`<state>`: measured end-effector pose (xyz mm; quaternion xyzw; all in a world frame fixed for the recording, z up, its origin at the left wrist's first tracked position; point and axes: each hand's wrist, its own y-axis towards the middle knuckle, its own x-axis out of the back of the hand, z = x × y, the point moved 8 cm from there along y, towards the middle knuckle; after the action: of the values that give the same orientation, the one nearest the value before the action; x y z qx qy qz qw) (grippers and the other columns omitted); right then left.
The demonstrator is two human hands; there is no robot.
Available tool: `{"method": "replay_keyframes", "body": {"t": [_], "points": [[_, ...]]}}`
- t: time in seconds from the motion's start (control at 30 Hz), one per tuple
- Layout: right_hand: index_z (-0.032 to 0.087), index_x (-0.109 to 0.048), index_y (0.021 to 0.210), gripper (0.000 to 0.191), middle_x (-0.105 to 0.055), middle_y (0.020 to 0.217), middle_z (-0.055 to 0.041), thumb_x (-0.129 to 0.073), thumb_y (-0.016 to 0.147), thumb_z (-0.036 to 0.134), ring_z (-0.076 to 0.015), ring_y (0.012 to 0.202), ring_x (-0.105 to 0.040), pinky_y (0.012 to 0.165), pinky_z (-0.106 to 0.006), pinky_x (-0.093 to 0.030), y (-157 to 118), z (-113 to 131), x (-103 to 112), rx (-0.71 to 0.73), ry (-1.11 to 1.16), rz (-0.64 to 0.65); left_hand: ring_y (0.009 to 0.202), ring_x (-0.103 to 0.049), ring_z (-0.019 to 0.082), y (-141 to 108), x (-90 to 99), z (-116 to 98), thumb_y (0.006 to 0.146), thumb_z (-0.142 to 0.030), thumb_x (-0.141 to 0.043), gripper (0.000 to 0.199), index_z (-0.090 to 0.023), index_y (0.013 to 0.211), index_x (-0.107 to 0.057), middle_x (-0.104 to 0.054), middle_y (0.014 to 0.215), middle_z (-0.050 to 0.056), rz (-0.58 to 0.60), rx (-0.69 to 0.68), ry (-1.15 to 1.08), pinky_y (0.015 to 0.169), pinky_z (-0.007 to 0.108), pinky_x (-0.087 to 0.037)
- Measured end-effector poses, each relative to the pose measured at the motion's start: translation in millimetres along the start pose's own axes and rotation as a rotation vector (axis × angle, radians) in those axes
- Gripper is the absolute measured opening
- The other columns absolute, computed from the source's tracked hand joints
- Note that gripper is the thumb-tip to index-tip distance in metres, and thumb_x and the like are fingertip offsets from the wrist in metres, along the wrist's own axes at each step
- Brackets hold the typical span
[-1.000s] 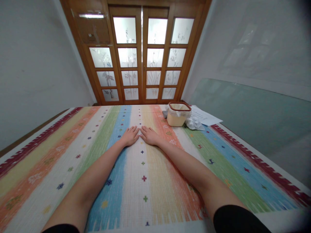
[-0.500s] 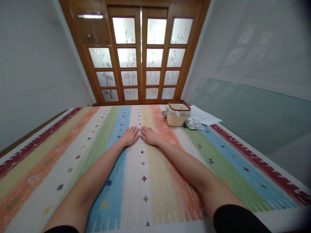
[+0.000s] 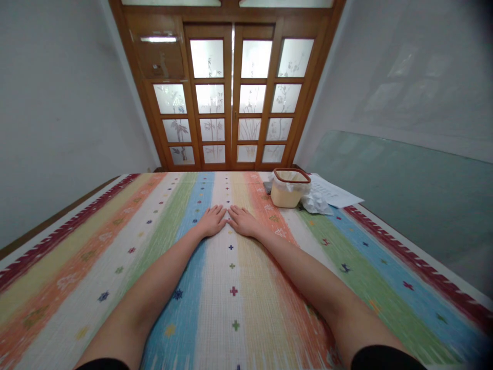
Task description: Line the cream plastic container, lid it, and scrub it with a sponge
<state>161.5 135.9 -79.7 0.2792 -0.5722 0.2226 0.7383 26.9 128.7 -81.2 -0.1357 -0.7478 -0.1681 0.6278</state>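
Observation:
Both my arms stretch forward over a tablecloth (image 3: 215, 288) with coloured stripes and small printed figures. My left hand (image 3: 212, 221) lies palm down on the cloth where a blue stripe meets a white one, its fingers pointing inward. Facing it, my right hand (image 3: 243, 222) rests flat at the edge of the white and yellow stripes. The fingertips of the two hands nearly meet; whether they touch is hard to tell. Neither hand holds anything.
Right of my hands stands a cream bin (image 3: 285, 194) with a brown rim and a plastic liner. Beside it lie crumpled white plastic (image 3: 316, 202), printed paper (image 3: 341, 194) and a small grey object (image 3: 267, 186). A greenish panel (image 3: 404, 195) leans along the right wall; wooden glazed doors (image 3: 231, 97) stand beyond.
The whole view has shifted slightly, so everything appears a little lower and further right. My hands keep the same place on the cloth.

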Motion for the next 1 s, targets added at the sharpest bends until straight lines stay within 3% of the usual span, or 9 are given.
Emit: {"method": "replay_keyframes", "body": {"t": [0.63,0.73,0.8,0.9,1.0], "points": [[0.011,-0.041,0.162,0.071,-0.035,0.169,-0.0207,-0.027,0.110,0.056,-0.0316,0.160,-0.030,0.128,-0.051,-0.024,-2,4,7,0.014,0.001,0.001,0.162,-0.025,0.034,3,-6.1,6,0.107,-0.053,-0.031,0.068,-0.018,0.165,-0.036,-0.027,0.174,0.015,-0.011,-0.004,-0.019,0.130,0.059,-0.020],[0.012,-0.047,0.159,0.066,-0.042,0.166,-0.0208,-0.034,0.109,0.054,-0.0312,0.157,-0.036,0.126,-0.049,-0.028,-3,8,12,0.025,0.015,-0.019,0.162,-0.025,0.034,2,-4.7,6,0.107,-0.053,-0.032,0.067,-0.019,0.164,-0.037,-0.029,0.174,0.015,-0.024,-0.003,-0.034,0.130,0.058,-0.019],[0.016,-0.059,0.150,0.056,-0.055,0.157,-0.0183,-0.040,0.108,0.049,-0.0294,0.149,-0.048,0.123,-0.046,-0.034,-3,9,20,0.035,0.045,-0.041,0.161,-0.026,0.034,1,-3.9,6,0.106,-0.054,-0.033,0.066,-0.021,0.163,-0.038,-0.029,0.174,0.014,-0.024,0.003,-0.042,0.130,0.057,-0.019],[0.020,-0.073,0.132,0.045,-0.071,0.137,-0.0135,-0.040,0.107,0.038,-0.0271,0.129,-0.063,0.113,-0.041,-0.044,-4,-6,54,-0.058,0.138,-0.217,0.161,-0.027,0.034,1,-2.6,5,0.106,-0.054,-0.034,0.066,-0.021,0.163,-0.038,-0.029,0.174,0.014,-0.022,0.001,-0.048,0.129,0.058,-0.020],[0.019,-0.074,0.126,0.044,-0.073,0.130,-0.0145,-0.037,0.104,0.030,-0.0290,0.122,-0.064,0.110,-0.044,-0.045,-18,-41,110,-0.228,0.170,-0.588,0.161,-0.028,0.035,1,-1.7,4,0.106,-0.053,-0.035,0.066,-0.020,0.163,-0.039,-0.029,0.174,0.015,-0.022,-0.003,-0.042,0.129,0.058,-0.020]]}}
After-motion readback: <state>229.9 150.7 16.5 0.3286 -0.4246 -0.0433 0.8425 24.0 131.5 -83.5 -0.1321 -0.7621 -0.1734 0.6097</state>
